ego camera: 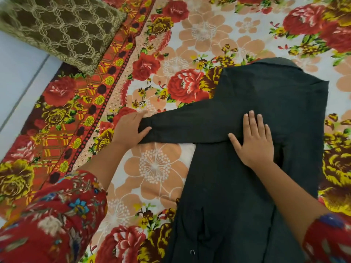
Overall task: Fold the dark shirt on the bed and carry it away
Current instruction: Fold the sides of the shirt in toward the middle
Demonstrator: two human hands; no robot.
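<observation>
The dark shirt (266,92) lies spread on the floral bedsheet (157,164), collar at the far end and hem near me. One long sleeve stretches out to the left across the sheet. My left hand (129,130) grips the cuff end of that sleeve, thumb on top of the cloth and fingers under it. My right hand (254,141) lies flat with straight, spread fingers on the shirt's body, pressing where the sleeve meets it.
An olive patterned cushion (62,29) lies at the bed's far left corner. Pale floor (17,73) shows beyond the bed's left edge. The floral sheet runs on behind and to the right of the shirt. Both my arms wear red flowered sleeves.
</observation>
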